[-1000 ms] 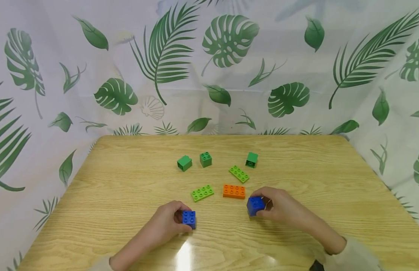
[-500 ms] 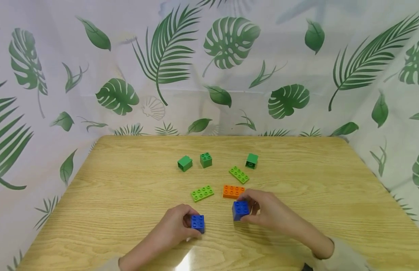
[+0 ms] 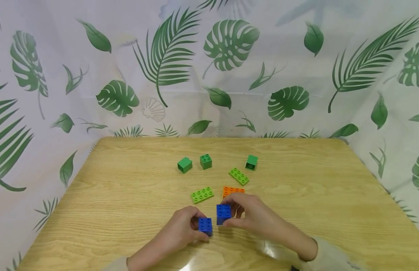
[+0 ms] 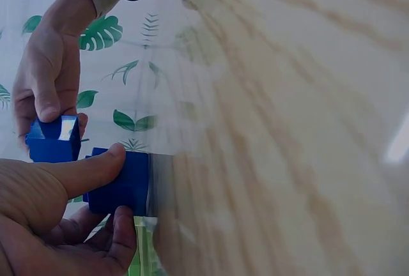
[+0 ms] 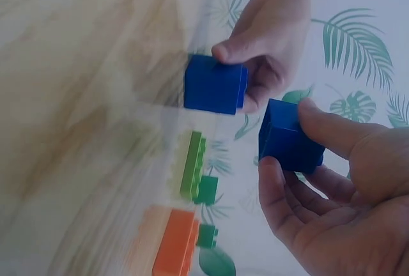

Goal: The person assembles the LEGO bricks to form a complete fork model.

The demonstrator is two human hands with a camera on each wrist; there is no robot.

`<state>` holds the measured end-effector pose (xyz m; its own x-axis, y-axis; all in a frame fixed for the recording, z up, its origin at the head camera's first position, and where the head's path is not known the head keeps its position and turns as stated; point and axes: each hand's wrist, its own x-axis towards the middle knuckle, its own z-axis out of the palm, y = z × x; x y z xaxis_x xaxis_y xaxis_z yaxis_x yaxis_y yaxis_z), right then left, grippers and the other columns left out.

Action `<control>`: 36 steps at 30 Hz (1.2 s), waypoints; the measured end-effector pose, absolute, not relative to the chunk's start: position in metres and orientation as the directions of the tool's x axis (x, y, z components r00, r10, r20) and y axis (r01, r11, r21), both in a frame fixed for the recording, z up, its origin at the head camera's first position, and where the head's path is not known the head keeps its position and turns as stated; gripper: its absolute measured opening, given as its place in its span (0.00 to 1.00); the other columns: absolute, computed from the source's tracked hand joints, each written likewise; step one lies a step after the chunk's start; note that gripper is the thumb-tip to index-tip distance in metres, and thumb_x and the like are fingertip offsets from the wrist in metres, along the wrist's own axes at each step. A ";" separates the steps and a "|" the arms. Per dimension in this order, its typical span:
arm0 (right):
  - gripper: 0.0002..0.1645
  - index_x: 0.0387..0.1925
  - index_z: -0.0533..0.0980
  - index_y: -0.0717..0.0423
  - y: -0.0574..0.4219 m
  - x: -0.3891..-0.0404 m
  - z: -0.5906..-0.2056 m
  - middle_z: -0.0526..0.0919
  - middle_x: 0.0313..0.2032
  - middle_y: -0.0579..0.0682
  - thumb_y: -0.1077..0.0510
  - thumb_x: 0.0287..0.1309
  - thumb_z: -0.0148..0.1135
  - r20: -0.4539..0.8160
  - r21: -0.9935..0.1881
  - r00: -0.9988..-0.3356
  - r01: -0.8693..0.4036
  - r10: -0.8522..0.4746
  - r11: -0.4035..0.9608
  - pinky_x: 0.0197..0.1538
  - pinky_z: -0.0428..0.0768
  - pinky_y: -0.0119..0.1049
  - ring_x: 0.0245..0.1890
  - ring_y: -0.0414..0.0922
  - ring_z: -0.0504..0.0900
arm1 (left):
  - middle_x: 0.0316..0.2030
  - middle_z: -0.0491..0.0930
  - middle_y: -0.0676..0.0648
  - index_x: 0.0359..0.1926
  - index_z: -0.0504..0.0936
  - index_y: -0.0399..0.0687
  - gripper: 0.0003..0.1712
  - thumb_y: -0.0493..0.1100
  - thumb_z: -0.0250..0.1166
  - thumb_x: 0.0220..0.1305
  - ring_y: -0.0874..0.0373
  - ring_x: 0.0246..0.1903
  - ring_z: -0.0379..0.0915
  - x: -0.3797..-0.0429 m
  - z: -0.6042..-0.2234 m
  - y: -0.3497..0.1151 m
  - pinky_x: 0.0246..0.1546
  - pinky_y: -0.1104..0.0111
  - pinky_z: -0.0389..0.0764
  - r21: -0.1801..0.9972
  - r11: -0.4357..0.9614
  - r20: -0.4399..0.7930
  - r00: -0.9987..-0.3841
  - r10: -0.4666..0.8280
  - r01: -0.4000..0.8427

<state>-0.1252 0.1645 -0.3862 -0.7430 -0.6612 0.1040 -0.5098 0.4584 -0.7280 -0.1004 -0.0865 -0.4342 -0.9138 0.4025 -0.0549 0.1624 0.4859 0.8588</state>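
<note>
Near the front middle of the table, my left hand pinches a blue toy brick between thumb and fingers, studs facing up. My right hand grips a second blue brick by its sides, also studs up. In the right wrist view the right hand's brick is held higher than the left hand's brick, which sits at the tabletop. A small gap shows between the two bricks in the head view. Just behind the right hand lies an orange brick, partly covered by the fingers.
Two flat lime-green bricks, one left and one right, lie behind the hands. Farther back are three dark green bricks: a tipped one, an upright one and another tipped one. A leaf-patterned cloth borders the wooden table.
My right hand has carried its blue brick leftward, across the front of the orange brick. My left hand has shifted its blue brick a little right, so the two bricks are now closer.
</note>
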 end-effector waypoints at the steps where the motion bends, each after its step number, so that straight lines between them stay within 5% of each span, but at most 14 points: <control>1: 0.22 0.52 0.80 0.61 0.162 -0.124 -0.387 0.83 0.39 0.42 0.58 0.58 0.77 0.120 -0.732 -0.738 -0.517 -0.664 0.443 0.39 0.83 0.35 0.35 0.35 0.80 | 0.33 0.79 0.51 0.44 0.83 0.35 0.23 0.35 0.84 0.48 0.61 0.31 0.75 -0.100 -0.434 -0.086 0.30 0.71 0.79 0.861 0.482 -0.056 -0.913 0.405 0.161; 9: 0.21 0.50 0.80 0.60 0.145 -0.121 -0.395 0.85 0.42 0.47 0.63 0.56 0.78 0.242 -0.720 -0.690 -0.599 -0.682 0.351 0.39 0.84 0.33 0.36 0.39 0.81 | 0.32 0.78 0.51 0.44 0.83 0.35 0.24 0.36 0.84 0.47 0.61 0.30 0.74 -0.101 -0.436 -0.086 0.30 0.71 0.77 0.860 0.475 -0.038 -0.906 0.421 0.185; 36: 0.20 0.48 0.80 0.60 0.125 -0.118 -0.407 0.84 0.41 0.46 0.64 0.55 0.79 0.195 -0.708 -0.711 -0.579 -0.676 0.404 0.39 0.83 0.32 0.34 0.37 0.80 | 0.28 0.76 0.51 0.33 0.79 0.44 0.20 0.38 0.85 0.47 0.62 0.28 0.71 -0.102 -0.435 -0.087 0.28 0.72 0.74 0.842 0.496 -0.019 -0.908 0.419 0.211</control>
<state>-0.1179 0.1246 -0.4066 -0.7105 -0.6761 0.1950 -0.5790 0.4042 -0.7081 -0.1019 -0.0873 -0.4354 -0.9077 0.4192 -0.0192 0.2112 0.4960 0.8423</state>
